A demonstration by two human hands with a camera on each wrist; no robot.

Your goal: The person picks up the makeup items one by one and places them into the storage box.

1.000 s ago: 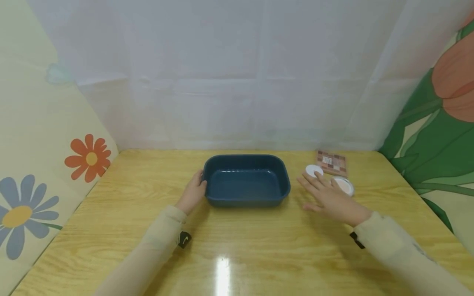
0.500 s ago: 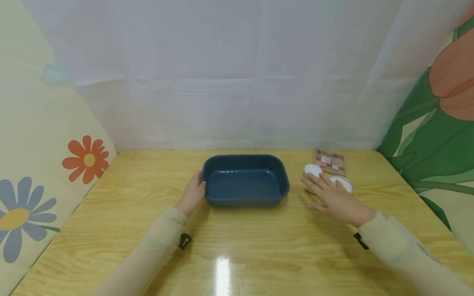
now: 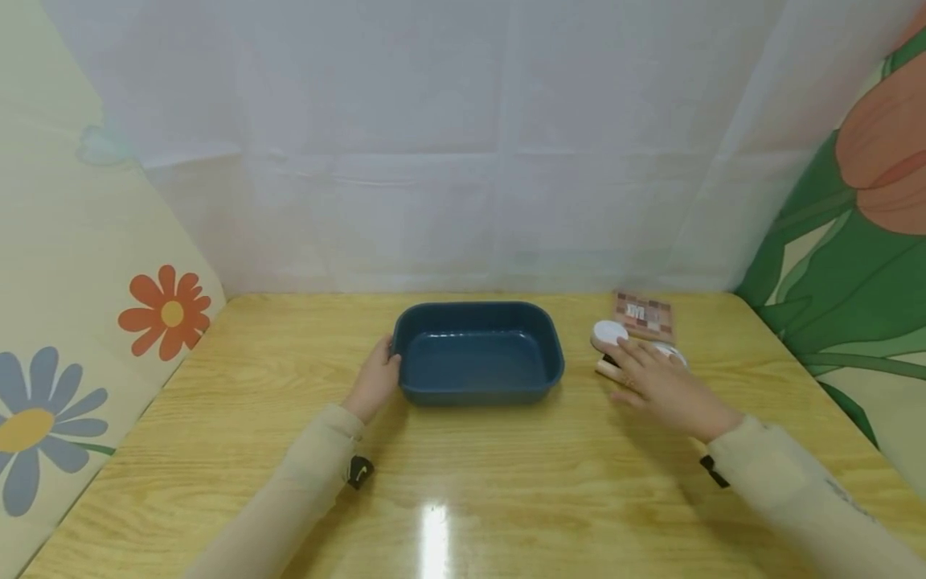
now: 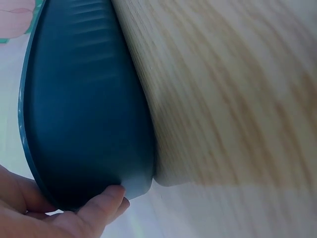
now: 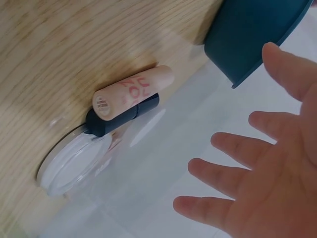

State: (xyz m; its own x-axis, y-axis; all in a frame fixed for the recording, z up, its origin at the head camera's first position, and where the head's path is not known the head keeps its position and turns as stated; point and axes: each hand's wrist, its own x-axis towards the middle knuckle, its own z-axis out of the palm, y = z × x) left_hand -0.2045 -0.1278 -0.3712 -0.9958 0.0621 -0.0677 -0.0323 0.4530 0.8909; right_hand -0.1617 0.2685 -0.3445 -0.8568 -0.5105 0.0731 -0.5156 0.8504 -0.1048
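My left hand point(image 3: 374, 376) grips the left end of a deep blue rectangular basin point(image 3: 481, 397), which stands on the wooden table with nothing in it. In the left wrist view the thumb lies on the outside of the basin's wall point(image 4: 89, 114), other fingers at the rim. My right hand point(image 3: 669, 394) hovers with spread fingers over a group of cosmetics and holds nothing. Below it lie a peach tube with pink letters point(image 5: 131, 94) and a black tube point(image 5: 124, 119) side by side. A clear round case point(image 5: 74, 163) is partly hidden under the fingers in the head view.
A white-topped round container point(image 3: 609, 331) stands just beyond my right fingertips. Behind it lies a brown checked flat box point(image 3: 642, 315), near the table's back edge. A white cloth point(image 3: 463, 161) hangs behind the table, with flower-printed cloths at both sides.
My right hand has drifted a little to the right, so the peach tube and part of the black one now show beside its fingers. The left hand keeps its grip on the basin.
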